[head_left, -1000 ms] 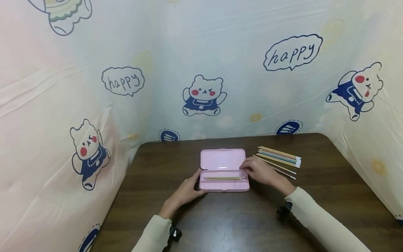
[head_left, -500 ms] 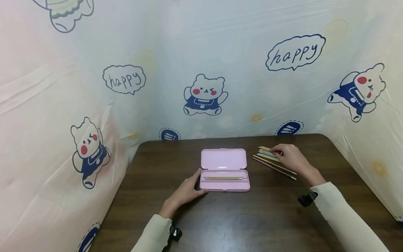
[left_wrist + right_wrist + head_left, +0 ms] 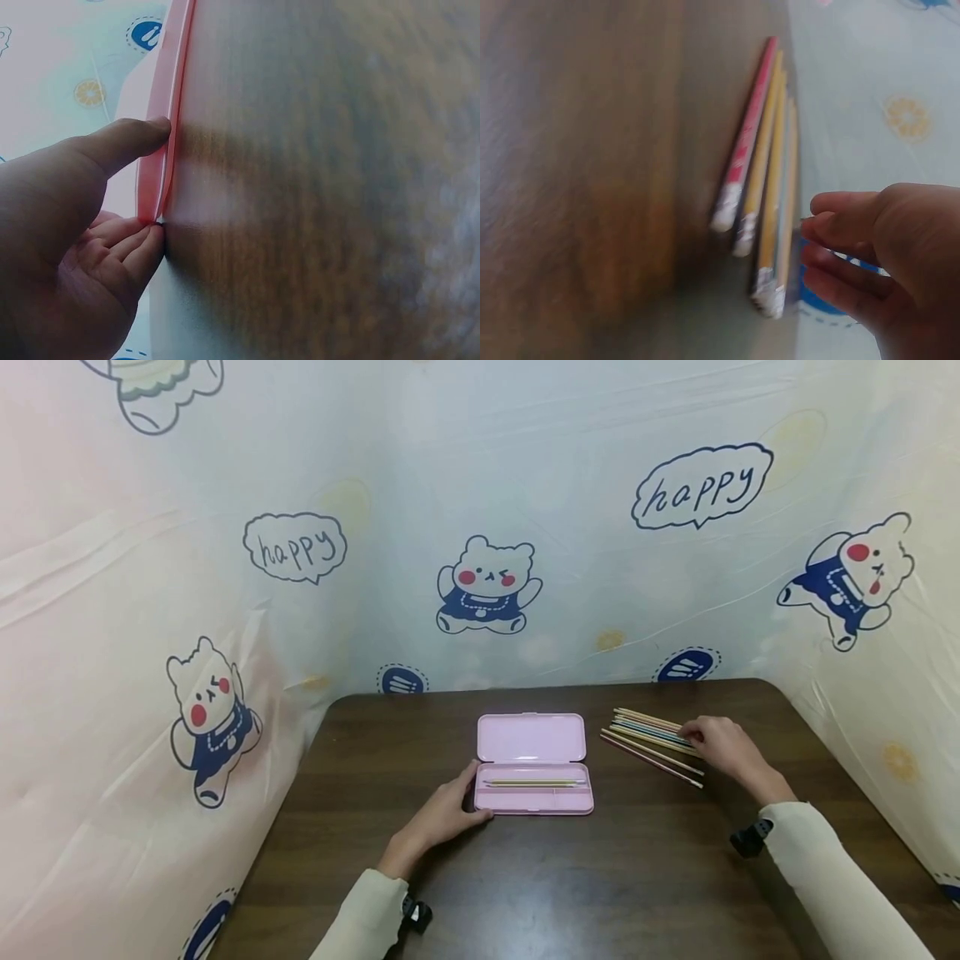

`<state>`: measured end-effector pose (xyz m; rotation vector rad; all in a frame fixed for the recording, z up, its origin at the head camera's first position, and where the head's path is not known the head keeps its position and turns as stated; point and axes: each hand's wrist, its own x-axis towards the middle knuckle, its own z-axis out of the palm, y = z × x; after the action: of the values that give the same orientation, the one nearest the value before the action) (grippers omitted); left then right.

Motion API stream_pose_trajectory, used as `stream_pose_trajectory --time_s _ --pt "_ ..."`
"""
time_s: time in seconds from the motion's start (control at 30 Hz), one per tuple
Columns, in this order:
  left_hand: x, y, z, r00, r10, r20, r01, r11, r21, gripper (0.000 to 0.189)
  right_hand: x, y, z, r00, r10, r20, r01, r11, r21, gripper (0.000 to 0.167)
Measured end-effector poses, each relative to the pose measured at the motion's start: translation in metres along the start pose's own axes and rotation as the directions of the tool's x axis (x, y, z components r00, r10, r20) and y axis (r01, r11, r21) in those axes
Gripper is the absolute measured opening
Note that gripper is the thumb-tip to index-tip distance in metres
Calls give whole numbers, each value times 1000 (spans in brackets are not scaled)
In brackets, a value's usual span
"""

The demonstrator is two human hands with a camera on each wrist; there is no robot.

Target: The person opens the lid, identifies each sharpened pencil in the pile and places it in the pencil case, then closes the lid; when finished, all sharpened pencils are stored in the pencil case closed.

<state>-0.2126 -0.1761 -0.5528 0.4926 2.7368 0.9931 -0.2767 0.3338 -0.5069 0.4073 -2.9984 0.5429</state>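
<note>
A pink pencil case (image 3: 531, 739) lies on the table with its lid laid back, and slim pencils (image 3: 534, 784) rest in its tray. My left hand (image 3: 444, 812) holds the case's left end, thumb at the front edge and fingers along the side. In the left wrist view, thumb and fingers bracket the case's corner (image 3: 155, 187). My right hand (image 3: 726, 748) is over the eraser ends of several loose pencils (image 3: 648, 727). In the right wrist view, its loosely bent fingers (image 3: 832, 225) stand beside the pencils (image 3: 772, 172), with no pencil visibly between them.
The dark wooden table (image 3: 555, 885) ends at the back against a printed cloth (image 3: 375, 485), which also hangs at both sides. A red pencil (image 3: 652, 760) lies nearest the front of the loose group, slightly apart.
My right hand has moved from the case's right side to the loose pencils, then farther right toward their eraser ends. My left hand has stayed on the case.
</note>
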Motion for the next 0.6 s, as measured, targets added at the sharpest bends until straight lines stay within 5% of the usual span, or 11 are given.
stream_pose_trajectory --time_s 0.6 --pt "-1 2 -1 1000 -2 -2 2 1000 8 101 -2 17 14 1000 -22 -9 21 998 -52 16"
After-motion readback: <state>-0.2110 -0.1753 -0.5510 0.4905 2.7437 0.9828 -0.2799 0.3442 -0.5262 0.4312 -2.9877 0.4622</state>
